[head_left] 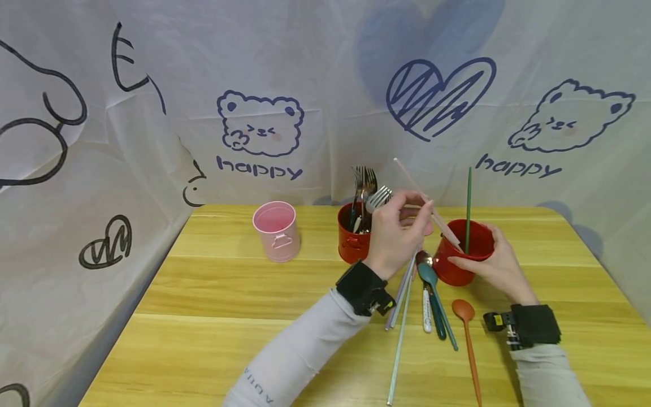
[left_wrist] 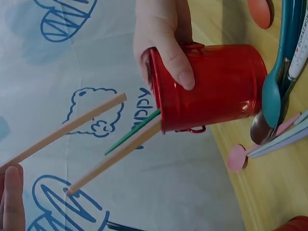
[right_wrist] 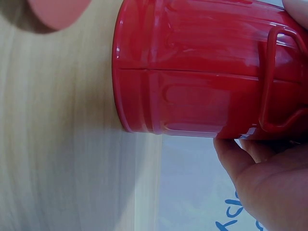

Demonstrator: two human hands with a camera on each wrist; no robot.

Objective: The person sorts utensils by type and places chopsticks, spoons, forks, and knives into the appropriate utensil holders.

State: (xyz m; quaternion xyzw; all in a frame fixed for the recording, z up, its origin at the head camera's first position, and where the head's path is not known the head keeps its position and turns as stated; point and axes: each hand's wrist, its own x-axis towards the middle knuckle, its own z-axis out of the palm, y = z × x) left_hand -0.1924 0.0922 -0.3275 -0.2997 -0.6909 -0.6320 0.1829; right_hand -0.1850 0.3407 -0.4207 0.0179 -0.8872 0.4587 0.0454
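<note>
My left hand [head_left: 399,229] pinches a pale pinkish chopstick [left_wrist: 62,130] between thumb and fingers, slanting toward the mouth of a red metal bucket [head_left: 455,271]. My right hand [head_left: 503,268] grips that bucket by its rim and side, thumb on the near wall. Inside it stand a green chopstick [head_left: 469,198] and another pale chopstick [left_wrist: 115,156], both leaning out past the rim. Below the left wrist lie several pastel chopsticks [head_left: 400,345]. Beside them is a bunch of spoons, among them a teal spoon [head_left: 428,275] and one with a white printed handle [head_left: 426,311].
An orange spoon [head_left: 463,310] lies near the right wrist. A second red bucket [head_left: 351,249] holding several forks [head_left: 365,180] stands behind the left hand. Farther left is a pink bucket [head_left: 278,243]. A pink spoon [left_wrist: 236,159] lies by the chopsticks. A drawn-on white cloth hangs behind the table.
</note>
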